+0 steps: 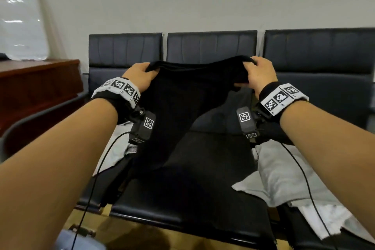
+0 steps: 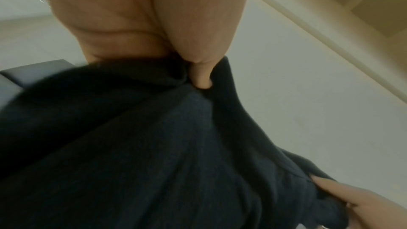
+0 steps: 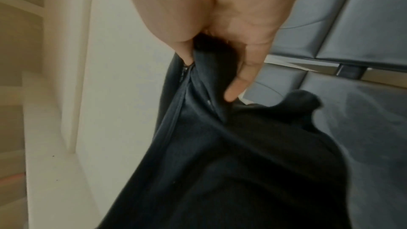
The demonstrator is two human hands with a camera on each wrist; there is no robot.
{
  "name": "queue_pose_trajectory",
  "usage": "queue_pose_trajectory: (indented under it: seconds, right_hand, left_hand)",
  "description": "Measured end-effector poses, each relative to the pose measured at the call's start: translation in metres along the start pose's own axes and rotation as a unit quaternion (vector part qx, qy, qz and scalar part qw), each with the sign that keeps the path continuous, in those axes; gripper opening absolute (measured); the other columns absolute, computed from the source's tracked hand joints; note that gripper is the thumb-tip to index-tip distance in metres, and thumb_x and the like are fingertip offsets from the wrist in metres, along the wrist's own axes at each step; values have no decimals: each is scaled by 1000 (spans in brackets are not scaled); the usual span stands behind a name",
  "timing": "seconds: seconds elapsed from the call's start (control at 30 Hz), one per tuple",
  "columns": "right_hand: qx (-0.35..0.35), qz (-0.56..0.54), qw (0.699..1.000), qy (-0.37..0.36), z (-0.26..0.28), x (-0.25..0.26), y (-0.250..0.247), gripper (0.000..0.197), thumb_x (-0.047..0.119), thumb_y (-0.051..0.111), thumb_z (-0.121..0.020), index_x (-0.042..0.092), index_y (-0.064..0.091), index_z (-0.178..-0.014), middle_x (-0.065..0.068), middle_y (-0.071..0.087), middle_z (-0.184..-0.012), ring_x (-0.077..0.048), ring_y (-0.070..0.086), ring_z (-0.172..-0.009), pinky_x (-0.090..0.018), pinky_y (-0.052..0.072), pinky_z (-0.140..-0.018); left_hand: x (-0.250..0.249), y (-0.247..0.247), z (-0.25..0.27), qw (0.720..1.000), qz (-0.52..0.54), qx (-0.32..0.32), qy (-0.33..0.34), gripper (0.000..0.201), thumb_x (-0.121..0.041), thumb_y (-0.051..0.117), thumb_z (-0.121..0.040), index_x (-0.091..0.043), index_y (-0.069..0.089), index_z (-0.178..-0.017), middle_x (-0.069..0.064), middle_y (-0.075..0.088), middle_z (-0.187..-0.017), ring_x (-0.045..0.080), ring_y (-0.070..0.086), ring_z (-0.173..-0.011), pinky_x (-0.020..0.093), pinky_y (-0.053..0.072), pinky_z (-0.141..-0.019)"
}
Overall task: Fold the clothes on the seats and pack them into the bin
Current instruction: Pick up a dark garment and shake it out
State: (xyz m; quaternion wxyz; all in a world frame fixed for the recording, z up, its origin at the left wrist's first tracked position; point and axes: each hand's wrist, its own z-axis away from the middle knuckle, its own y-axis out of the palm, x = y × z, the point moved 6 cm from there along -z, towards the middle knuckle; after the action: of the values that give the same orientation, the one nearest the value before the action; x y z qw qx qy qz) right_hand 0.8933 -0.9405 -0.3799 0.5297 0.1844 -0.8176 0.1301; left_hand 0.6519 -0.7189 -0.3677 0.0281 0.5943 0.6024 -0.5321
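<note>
1. Holding, head view: left hand [image 1: 140,76] and right hand [image 1: 258,73] each grip one end of the top edge of the black garment [image 1: 182,119], stretched level between them; its length hangs down onto the middle seat [image 1: 203,205]. Grey clothes [image 1: 284,178] lie on the seat to the right. Neither hand is nearer.
2. Left wrist view: fingers [image 2: 201,76] curl into the dark cloth, pinching it.
3. Right wrist view: fingers [image 3: 240,83] and thumb pinch a seamed edge.
</note>
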Motion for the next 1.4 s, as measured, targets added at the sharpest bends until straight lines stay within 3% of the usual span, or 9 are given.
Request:
queue_pose_trajectory:
  seconds: [0.1,0.23,0.43,0.53,0.7,0.83,0.93,1.13,1.4]
  right_hand:
    - [-25,78,996,-31,0,19,-9,25,24,52,-87,0,59,-83,-15,56,-78,-40,65,-81,-54,58,-62]
    - [-40,35,998,-27,-8,36,-13,11,16,49,-94,11,58,-90,-15,59,-90,-28,65,-81,-36,58,-51]
    - [-36,18,999,3,-29,16,-11,3,8,53,-94,5,54,-92,-18,54,-94,-34,61,-87,-30,56,-52]
    - [72,176,981,40,-44,-12,6,30,28,67,-91,-1,58,-93,-19,68,-94,-36,63,-94,-31,49,-75]
    - [115,314,941,55,-79,-85,50,42,42,61,-92,4,63,-110,-11,67,-100,-33,65,-101,-34,52,-86]
    - [111,248,958,91,-89,-173,86,80,30,83,-73,17,45,-141,-5,57,-126,-22,61,-97,-33,51,-71]
    - [215,401,883,116,-50,-247,100,78,29,82,-76,10,44,-141,-9,54,-136,-27,56,-117,-30,47,-90]
    - [272,570,743,221,40,-342,70,60,45,69,-84,6,53,-128,-20,46,-137,-36,51,-120,-35,46,-97]
    - [291,542,730,298,64,-328,57,51,24,80,-79,-1,61,-118,-15,63,-121,-30,61,-111,-31,48,-83]
  left_hand:
    - [-12,3,6,998,36,46,-10,29,-41,56,-92,-18,70,-101,8,71,-103,26,66,-97,40,50,-95]
    - [-27,8,12,979,183,85,-23,44,-56,69,-65,-18,76,-88,12,73,-100,32,68,-99,48,49,-98]
    - [-20,28,5,980,172,99,-22,26,-44,61,-86,-19,68,-90,6,70,-104,31,66,-105,48,49,-98]
    - [18,52,-5,991,76,96,-52,32,-51,57,-86,-20,67,-92,4,69,-99,28,66,-98,40,51,-95]
    - [114,112,-17,985,-36,103,-133,31,-43,53,-94,-17,68,-101,8,70,-100,27,65,-95,33,49,-85]
    - [196,152,-21,968,-81,80,-226,49,-44,50,-95,-2,63,-117,16,65,-116,35,59,-110,34,45,-90]
    - [251,187,-2,937,-138,154,-280,65,-50,56,-90,5,55,-124,19,59,-126,38,54,-117,35,41,-94]
    - [303,212,38,898,-238,224,-294,79,-54,77,-70,-7,51,-129,16,58,-126,35,55,-117,38,46,-98]
    - [296,221,52,894,-217,271,-283,64,-42,81,-69,-8,61,-118,15,65,-115,32,61,-105,39,51,-93]
